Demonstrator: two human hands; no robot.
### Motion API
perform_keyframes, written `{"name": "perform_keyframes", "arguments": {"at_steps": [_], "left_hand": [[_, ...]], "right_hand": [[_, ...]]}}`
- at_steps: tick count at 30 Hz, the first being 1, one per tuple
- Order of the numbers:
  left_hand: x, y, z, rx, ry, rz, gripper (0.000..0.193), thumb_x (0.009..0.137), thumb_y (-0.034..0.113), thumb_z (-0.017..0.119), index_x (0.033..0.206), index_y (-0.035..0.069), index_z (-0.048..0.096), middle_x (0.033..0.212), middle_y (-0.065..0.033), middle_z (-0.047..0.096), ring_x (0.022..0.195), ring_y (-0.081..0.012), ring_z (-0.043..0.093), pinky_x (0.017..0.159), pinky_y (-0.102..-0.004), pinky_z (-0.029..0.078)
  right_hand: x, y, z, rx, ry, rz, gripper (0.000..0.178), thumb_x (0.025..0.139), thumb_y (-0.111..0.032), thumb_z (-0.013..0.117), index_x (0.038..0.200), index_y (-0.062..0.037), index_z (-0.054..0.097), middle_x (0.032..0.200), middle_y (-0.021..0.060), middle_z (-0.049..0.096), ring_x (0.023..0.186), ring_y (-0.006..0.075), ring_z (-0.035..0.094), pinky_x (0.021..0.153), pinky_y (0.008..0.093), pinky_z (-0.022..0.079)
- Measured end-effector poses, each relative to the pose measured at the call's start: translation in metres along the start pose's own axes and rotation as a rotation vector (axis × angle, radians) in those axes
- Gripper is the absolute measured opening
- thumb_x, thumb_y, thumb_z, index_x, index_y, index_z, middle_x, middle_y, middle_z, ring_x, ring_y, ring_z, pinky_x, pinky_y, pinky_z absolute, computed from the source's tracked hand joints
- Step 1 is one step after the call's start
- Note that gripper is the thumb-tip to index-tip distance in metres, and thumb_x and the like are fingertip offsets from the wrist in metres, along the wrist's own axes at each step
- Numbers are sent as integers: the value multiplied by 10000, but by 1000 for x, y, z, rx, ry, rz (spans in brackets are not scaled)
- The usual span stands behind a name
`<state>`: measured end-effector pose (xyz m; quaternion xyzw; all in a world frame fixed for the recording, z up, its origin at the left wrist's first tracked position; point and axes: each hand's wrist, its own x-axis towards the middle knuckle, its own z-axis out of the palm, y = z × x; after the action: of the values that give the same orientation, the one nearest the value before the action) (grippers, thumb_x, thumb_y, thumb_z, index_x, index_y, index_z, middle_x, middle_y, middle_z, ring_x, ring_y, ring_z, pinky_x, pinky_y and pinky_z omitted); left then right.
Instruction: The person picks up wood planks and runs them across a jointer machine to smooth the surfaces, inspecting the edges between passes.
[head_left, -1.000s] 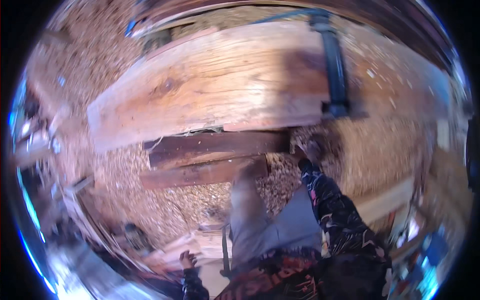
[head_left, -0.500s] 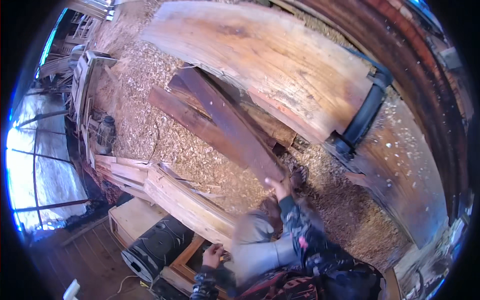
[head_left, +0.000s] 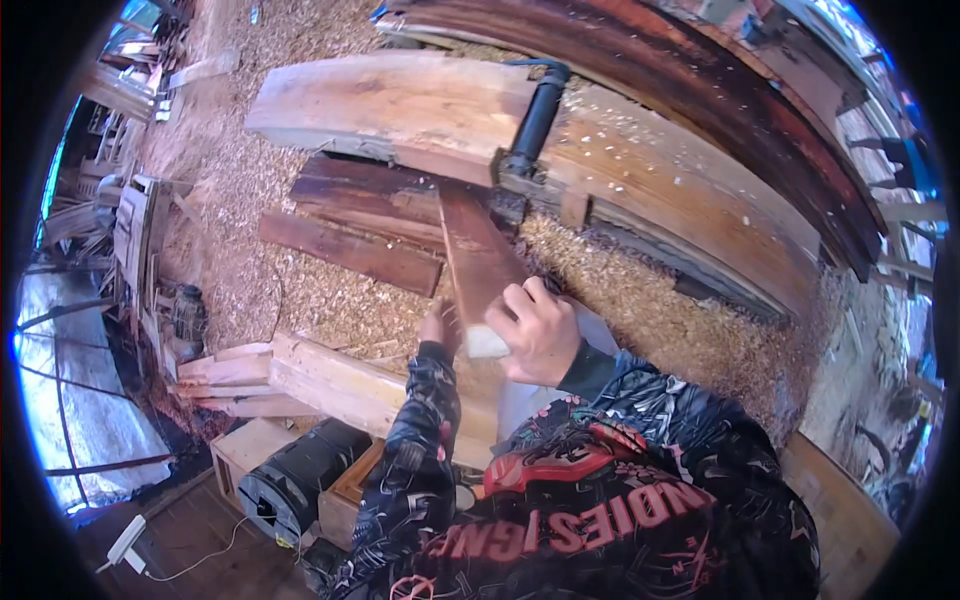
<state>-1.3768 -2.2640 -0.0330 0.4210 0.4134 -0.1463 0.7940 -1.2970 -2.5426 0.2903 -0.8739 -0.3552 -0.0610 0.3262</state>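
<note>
A reddish-brown wooden plank (head_left: 478, 245) is tilted up toward me, its pale cut end facing my body. My right hand (head_left: 540, 335) is closed round the plank's near end, fingers curled over the top. At the plank's left edge is my left hand (head_left: 438, 328), its fingers stretched out; whether it touches the wood is unclear. A shorter brown plank (head_left: 350, 250) lies on the shavings to the left. Beyond it a darker board (head_left: 370, 195) lies beside the big slab.
A large pale wooden slab (head_left: 390, 100) spans the far side, with a black tube-shaped thing (head_left: 540, 115) across it. Wood shavings (head_left: 230, 245) cover the ground. Left of me are a light timber beam (head_left: 330, 378), a black cylinder (head_left: 305, 480) and a lantern (head_left: 188, 315).
My right hand has raised the plank's near end and drawn it closer. My left hand has come forward from low near my body to the plank's left side. The view has shifted.
</note>
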Motion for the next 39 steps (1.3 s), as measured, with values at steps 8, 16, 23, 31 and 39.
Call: {"name": "perform_keyframes", "arguments": {"at_steps": [8, 16, 23, 31, 39], "left_hand": [[-59, -30, 221, -181, -259, -171, 1052, 847, 840, 389, 1394, -56, 462, 1309, -220, 580, 1195, -350, 566, 1044, -497, 452], [-91, -188, 326, -46, -321, -463, 973, 883, 784, 403, 1457, -1, 416, 1408, -217, 514, 1296, -353, 499, 1084, -531, 406], [-207, -271, 435, -304, -237, -275, 710, 923, 546, 547, 1411, 37, 475, 1414, -198, 530, 1278, -375, 517, 1085, -552, 394], [-245, -377, 640, -297, -231, -180, 533, 912, 174, 662, 1394, 42, 478, 1393, -162, 524, 1306, -344, 478, 1080, -527, 407], [-173, -481, 775, 827, -182, -318, 595, 944, 473, 608, 1282, -15, 581, 1366, -251, 520, 1275, -378, 498, 1042, -474, 434]], "right_hand": [[-33, 7, -154, -80, 92, 28, 471, 457, -170, 748, 886, -57, 588, 856, 95, 489, 806, 291, 533, 567, 427, 466], [-140, 52, -368, 70, -450, -214, 556, 483, -191, 759, 1008, -47, 646, 857, 75, 534, 827, 283, 577, 754, 395, 522], [-389, 254, -537, 281, -480, 665, 712, 675, -120, 711, 1368, -173, 558, 1644, 153, 171, 1495, 360, 293, 1046, 411, 423], [-741, 534, -530, 741, 154, 1608, 684, 944, -567, 602, 1337, -8, 574, 1197, 126, 664, 1055, 236, 652, 965, 367, 500], [-976, 664, -541, 247, 325, 1605, 691, 1012, -528, 444, 1448, 8, 470, 1462, 170, 479, 1326, 280, 462, 1131, 381, 339]]}}
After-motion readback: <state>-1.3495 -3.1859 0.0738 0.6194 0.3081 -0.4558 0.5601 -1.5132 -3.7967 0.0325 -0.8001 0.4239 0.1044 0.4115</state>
